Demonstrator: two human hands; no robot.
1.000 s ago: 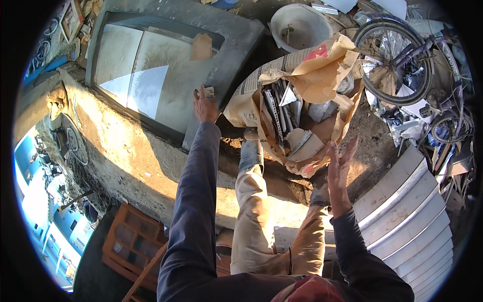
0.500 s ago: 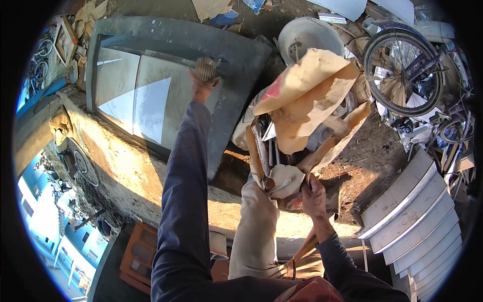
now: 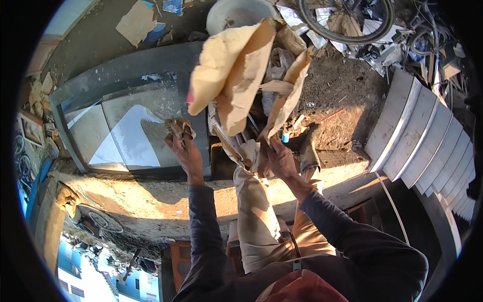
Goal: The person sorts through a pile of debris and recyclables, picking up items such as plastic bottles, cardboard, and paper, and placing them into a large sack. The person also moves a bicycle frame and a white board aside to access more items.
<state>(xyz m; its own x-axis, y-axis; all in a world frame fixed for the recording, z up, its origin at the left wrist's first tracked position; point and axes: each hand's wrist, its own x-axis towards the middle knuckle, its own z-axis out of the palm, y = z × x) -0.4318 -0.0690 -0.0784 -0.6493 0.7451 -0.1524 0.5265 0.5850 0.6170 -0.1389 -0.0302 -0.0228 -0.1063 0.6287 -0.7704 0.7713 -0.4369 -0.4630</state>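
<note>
My left hand [image 3: 186,156] is closed on a crumpled brown ribbed pad [image 3: 177,127] that looks like cardboard. It is over the lower right part of a dark grey framed panel [image 3: 193,95], whose light inner panes [image 3: 130,146] carry dusty smears. My right hand [image 3: 283,162] grips the near edge of a large torn brown paper sack [image 3: 236,75]. The sack stands with its mouth wide and ragged, just beyond my knees. Inside show clear plastic [image 3: 277,65] and some pale strips, with the rest hidden by the paper flaps.
A whitish basin [image 3: 234,15] lies beyond the sack. At the far right a bicycle wheel [image 3: 347,38] rests among scrap. Overlapping pale slabs [image 3: 422,126] descend on the right. A sunlit ledge [image 3: 131,194] runs across in front of me, with a small blue-and-white object [image 3: 286,136] beyond it.
My left hand has drawn the brown pad nearer across the framed panel. My right hand still grips the sack. The whole view has turned and shifted, with the sack now farther left in it.
</note>
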